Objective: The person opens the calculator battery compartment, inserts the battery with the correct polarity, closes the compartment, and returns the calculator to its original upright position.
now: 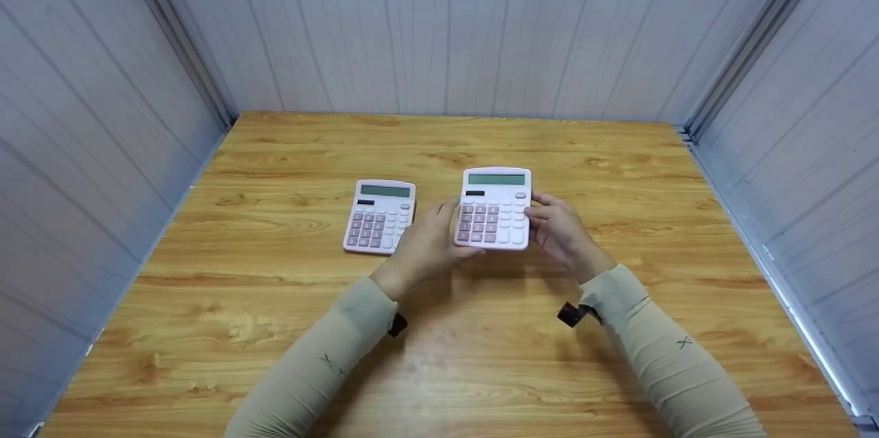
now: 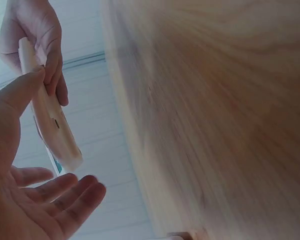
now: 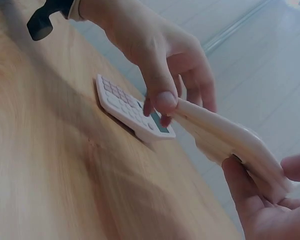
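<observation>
A pink-and-white calculator (image 1: 492, 210) is raised above the table, its keys and green-tinted display facing up. My right hand (image 1: 564, 235) pinches it at the right edge, thumb on one face and fingers on the other in the right wrist view. My left hand (image 1: 427, 242) is at its lower left. The left thumb (image 2: 22, 90) touches the calculator's near edge; the other left fingers (image 2: 75, 205) are spread and look relaxed. Whether the left index finger also touches it, I cannot tell. A second, matching calculator (image 1: 379, 216) lies on the table, partly hidden behind my left hand.
The wood-grain table (image 1: 261, 328) meets a pale panelled wall (image 1: 412, 33) at the back. More panelled walls close in the left and right sides. Dark wrist-worn devices (image 1: 570, 314) hang beneath my sleeves.
</observation>
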A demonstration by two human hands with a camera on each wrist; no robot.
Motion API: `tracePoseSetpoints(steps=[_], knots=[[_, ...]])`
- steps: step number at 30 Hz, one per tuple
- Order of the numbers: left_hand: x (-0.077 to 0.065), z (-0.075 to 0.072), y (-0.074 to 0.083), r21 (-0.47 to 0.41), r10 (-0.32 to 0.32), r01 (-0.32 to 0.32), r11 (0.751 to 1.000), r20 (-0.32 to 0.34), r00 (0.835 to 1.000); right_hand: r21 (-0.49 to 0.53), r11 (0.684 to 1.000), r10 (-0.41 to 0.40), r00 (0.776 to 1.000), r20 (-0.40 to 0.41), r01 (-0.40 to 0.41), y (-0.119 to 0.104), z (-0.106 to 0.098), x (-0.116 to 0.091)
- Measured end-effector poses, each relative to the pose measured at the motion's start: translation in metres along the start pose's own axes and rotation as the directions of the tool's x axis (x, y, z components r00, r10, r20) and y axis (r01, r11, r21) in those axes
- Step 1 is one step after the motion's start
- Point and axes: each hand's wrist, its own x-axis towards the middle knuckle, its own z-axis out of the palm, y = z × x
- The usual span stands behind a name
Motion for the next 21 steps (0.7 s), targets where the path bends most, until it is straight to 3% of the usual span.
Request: tracePoseSetpoints(steps=[4, 8, 13, 18, 21], knots=[[0.001, 0.001, -0.002, -0.153, -0.095, 0.106, 0.983, 0.075, 0.993, 0.003, 1.000, -0.004, 1.000, 0.018, 0.004, 0.004, -0.005, 0.004], [0.003, 0.004, -0.005, -0.264, -0.117, 0.147, 0.953, 0.127, 0.985, -0.006, 1.000, -0.017, 0.999, 0.045, 0.018, 0.009, -0.009, 0.007], [0.005, 0.007, -0.006, -0.347, -0.158, 0.206, 0.915, 0.162, 0.974, -0.023, 0.999, -0.035, 0.998, 0.054, 0.036, 0.013, -0.011, 0.010], [0.006, 0.011, -0.008, -0.406, -0.205, 0.267, 0.874, 0.190, 0.960, -0.031, 0.999, -0.026, 1.000, 0.003, 0.026, 0.017, -0.011, 0.014], [0.007, 0.014, -0.008, -0.400, -0.227, 0.283, 0.871, 0.183, 0.957, -0.048, 0.999, -0.024, 0.999, -0.043, 0.022, 0.020, -0.011, 0.016]])
